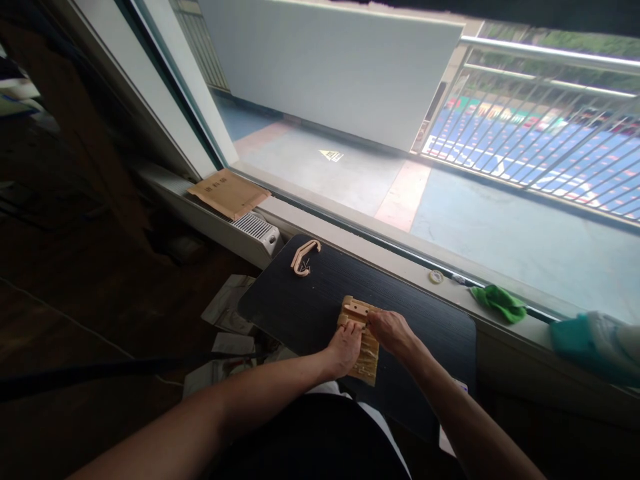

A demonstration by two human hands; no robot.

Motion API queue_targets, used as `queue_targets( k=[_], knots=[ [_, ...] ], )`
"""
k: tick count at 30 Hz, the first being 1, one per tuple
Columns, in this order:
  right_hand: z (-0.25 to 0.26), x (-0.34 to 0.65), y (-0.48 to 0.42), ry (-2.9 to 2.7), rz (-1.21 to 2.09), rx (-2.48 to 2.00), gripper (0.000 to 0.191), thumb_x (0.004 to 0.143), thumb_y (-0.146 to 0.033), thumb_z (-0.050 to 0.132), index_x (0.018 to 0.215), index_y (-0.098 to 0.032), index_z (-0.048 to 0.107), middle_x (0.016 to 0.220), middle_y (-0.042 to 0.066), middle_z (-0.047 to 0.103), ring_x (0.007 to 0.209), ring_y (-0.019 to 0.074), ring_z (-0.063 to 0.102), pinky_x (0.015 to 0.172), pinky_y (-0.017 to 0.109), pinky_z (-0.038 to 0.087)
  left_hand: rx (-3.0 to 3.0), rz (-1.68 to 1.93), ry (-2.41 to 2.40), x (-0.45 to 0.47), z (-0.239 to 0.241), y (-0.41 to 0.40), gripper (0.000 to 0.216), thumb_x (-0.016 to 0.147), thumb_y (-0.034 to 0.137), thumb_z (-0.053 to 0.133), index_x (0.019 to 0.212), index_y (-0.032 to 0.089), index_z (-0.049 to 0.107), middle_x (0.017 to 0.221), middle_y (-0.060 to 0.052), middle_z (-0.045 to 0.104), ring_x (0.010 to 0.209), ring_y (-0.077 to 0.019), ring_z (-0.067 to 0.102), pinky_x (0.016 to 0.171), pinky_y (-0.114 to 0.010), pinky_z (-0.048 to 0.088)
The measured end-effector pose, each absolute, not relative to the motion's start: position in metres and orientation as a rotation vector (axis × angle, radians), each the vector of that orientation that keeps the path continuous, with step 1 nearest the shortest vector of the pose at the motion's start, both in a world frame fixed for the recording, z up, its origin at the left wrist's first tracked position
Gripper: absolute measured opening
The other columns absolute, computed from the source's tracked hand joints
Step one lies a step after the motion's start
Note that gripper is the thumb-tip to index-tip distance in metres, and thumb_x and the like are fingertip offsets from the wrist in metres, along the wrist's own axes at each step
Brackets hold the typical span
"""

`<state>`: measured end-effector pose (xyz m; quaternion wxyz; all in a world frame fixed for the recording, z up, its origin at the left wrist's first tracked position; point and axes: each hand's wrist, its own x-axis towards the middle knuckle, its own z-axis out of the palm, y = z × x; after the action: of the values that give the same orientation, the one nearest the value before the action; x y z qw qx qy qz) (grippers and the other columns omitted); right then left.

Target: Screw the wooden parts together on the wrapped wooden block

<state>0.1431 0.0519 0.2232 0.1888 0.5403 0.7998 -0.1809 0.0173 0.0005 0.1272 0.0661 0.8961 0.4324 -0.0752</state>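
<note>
A rough yellowish wooden board (369,363) lies on the black tabletop in front of me. Across its far end sits a pale wooden piece (356,309) with small dark holes. My left hand (346,347) bears down on the board's near-left side, its fingers bent against the wooden pieces there. At the right edge of the board, my right hand (393,329) is closed in a pinch by the holed piece; whatever it holds is too small and hidden to name. Farther off to the left rests a curved wooden part (299,257), with several small screw-like bits (306,267) beside it.
The black table (425,320) stands against a windowsill. On the sill are a tape roll (436,277), a green cloth (499,303) and a teal container (575,340). A cardboard piece (230,192) lies on the white radiator (255,230). A pale flat object (447,441) is near my right forearm.
</note>
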Motion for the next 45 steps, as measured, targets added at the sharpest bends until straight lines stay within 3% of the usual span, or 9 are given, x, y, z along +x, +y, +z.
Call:
queue_targets(
  k=[4,16,23,32,39,45],
  knots=[
    [0.231,0.140,0.053,2.267,-0.488,1.456,0.027,0.085,-0.014,0.039,0.092,-0.019,0.065,0.092,0.005,0.069,0.083,0.0162,0.064,0.068,0.023,0.045,2.697,-0.213,1.309,0.016,0.128,0.001,0.046,0.080,0.018,0.046,0.124,0.008,0.044,0.120,-0.014,0.048,0.106,-0.0262,0.044,0.083,-0.037,0.043],
    [0.218,0.146,0.051,2.190,-0.520,1.516,0.027,0.087,-0.017,0.039,0.090,-0.016,0.066,0.092,0.009,0.070,0.085,0.0176,0.065,0.071,0.023,0.045,2.685,-0.210,1.345,0.019,0.122,0.000,0.042,0.082,0.016,0.046,0.122,0.004,0.045,0.115,-0.015,0.048,0.104,-0.0255,0.044,0.081,-0.036,0.044],
    [0.231,0.138,0.050,2.244,-0.493,1.441,0.031,0.084,-0.009,0.038,0.094,-0.019,0.066,0.096,0.008,0.070,0.090,0.0193,0.064,0.074,0.027,0.046,2.704,-0.206,1.325,0.017,0.118,0.000,0.048,0.078,0.017,0.051,0.124,0.006,0.043,0.117,-0.014,0.047,0.107,-0.0251,0.043,0.083,-0.035,0.044],
    [0.219,0.142,0.047,2.202,-0.496,1.526,0.029,0.088,-0.017,0.036,0.090,-0.018,0.065,0.090,0.008,0.070,0.083,0.0199,0.065,0.068,0.027,0.047,2.688,-0.192,1.329,0.017,0.114,0.001,0.042,0.083,0.012,0.040,0.124,0.004,0.043,0.117,-0.015,0.047,0.107,-0.0255,0.044,0.083,-0.037,0.044],
    [0.230,0.140,0.048,2.174,-0.499,1.444,0.031,0.084,-0.007,0.037,0.087,-0.016,0.066,0.088,0.009,0.070,0.083,0.0205,0.065,0.068,0.027,0.047,2.702,-0.167,1.352,0.017,0.114,-0.001,0.042,0.083,0.013,0.041,0.124,0.006,0.043,0.114,-0.014,0.047,0.107,-0.0255,0.043,0.084,-0.036,0.044],
    [0.218,0.147,0.047,2.135,-0.518,1.500,0.030,0.087,-0.014,0.036,0.088,-0.016,0.066,0.090,0.009,0.070,0.083,0.0214,0.066,0.067,0.028,0.047,2.686,-0.200,1.344,0.017,0.114,0.000,0.043,0.084,0.014,0.040,0.126,0.007,0.041,0.118,-0.014,0.045,0.110,-0.0254,0.042,0.087,-0.036,0.043]
  ],
)
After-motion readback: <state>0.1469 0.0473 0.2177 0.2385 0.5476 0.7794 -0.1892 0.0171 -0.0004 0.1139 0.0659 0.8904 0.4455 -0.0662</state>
